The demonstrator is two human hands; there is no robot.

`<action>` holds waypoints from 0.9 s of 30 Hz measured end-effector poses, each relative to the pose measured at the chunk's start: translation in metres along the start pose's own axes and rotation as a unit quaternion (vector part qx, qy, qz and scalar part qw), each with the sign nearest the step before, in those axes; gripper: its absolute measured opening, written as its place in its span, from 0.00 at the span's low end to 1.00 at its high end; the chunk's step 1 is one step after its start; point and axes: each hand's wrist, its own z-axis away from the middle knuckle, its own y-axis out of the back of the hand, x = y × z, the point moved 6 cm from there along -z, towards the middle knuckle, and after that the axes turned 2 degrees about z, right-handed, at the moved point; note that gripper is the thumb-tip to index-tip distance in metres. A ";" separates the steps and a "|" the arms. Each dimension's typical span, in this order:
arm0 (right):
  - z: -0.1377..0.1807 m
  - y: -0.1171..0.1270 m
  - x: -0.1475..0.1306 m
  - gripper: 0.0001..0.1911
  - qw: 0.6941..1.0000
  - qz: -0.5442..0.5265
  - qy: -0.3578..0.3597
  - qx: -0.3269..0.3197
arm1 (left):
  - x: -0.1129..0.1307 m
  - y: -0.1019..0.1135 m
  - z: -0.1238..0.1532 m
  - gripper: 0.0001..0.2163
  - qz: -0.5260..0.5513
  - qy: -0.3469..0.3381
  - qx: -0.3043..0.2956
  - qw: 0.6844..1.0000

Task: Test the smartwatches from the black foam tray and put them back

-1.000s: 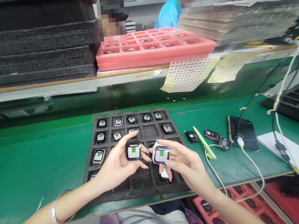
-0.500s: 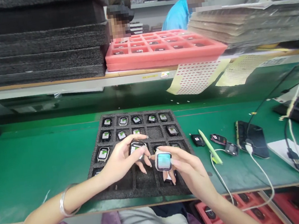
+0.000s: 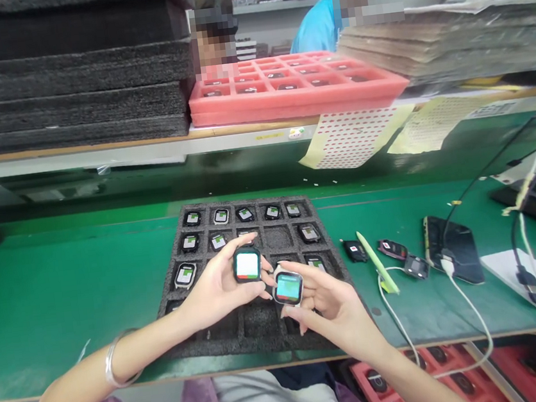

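Between the fingers and thumb of my left hand (image 3: 223, 280) is a dark smartwatch body (image 3: 247, 264), its screen lit white with a coloured strip along the bottom. My right hand (image 3: 335, 303) grips a silver-cased smartwatch body (image 3: 288, 288), whose screen glows teal. The two watches are close side by side, both faces turned up. Beneath them lies a black foam tray (image 3: 259, 342) with square pockets. Several strapless watches sit in its pockets, such as a silver one (image 3: 185, 275) on the left side. My hands hide part of the middle and lower pockets.
Right of the tray lie small black devices (image 3: 354, 250), a green pen-like stick (image 3: 376, 263) and a phone (image 3: 452, 250) with a white cable. A shelf above carries black foam stacks (image 3: 67, 95) and a pink tray (image 3: 295, 102). Two people are behind it.
The watch in my left hand has turned face up and its screen now shows white. My right hand has tilted its watch, and the thumb has moved to the lower edge.
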 end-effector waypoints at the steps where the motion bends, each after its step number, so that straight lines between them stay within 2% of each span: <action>1: 0.000 -0.001 0.001 0.27 1.000 0.016 -0.001 -0.005 | -0.001 0.001 0.001 0.29 -0.004 0.003 0.006 1.000; 3: 0.000 -0.003 0.001 0.27 0.996 0.086 0.009 -0.010 | -0.004 0.004 0.003 0.28 -0.013 0.013 0.013 1.000; 5: -0.002 -0.006 0.000 0.28 0.980 0.195 0.039 -0.023 | -0.007 0.007 0.007 0.28 -0.016 0.023 0.013 1.000; 8: -0.005 -0.018 0.000 0.26 0.926 0.357 0.099 -0.073 | -0.011 0.014 0.018 0.33 -0.016 0.044 0.005 0.999; 12: -0.008 -0.034 0.006 0.24 0.850 0.487 0.142 -0.146 | -0.020 0.026 0.035 0.40 -0.045 0.070 0.013 0.996; 15: -0.007 -0.030 0.007 0.27 0.819 0.537 0.135 -0.149 | -0.028 0.037 0.048 0.35 -0.183 0.074 0.008 0.980; 17: -0.002 -0.020 0.003 0.27 0.810 0.552 0.127 -0.153 | -0.029 0.046 0.055 0.30 -0.359 0.046 -0.003 0.932; 19: 0.005 -0.001 -0.004 0.22 0.806 0.560 0.116 -0.153 | -0.027 0.051 0.060 0.25 -0.527 -0.001 -0.021 0.850; 21: 0.013 0.024 -0.009 0.15 0.803 0.570 0.097 -0.145 | -0.025 0.053 0.062 0.22 -0.628 -0.032 -0.049 0.776; 22: 0.018 0.037 -0.010 0.13 0.801 0.575 0.084 -0.142 | -0.025 0.053 0.063 0.22 -0.657 -0.039 -0.067 0.750; 25: 0.033 0.066 -0.010 0.12 0.797 0.585 0.042 -0.142 | -0.020 0.044 0.059 0.24 -0.701 -0.045 -0.107 0.703; 27: 0.041 0.074 -0.009 0.15 0.791 0.595 0.027 -0.142 | -0.019 0.028 0.051 0.22 -0.715 -0.062 -0.130 0.684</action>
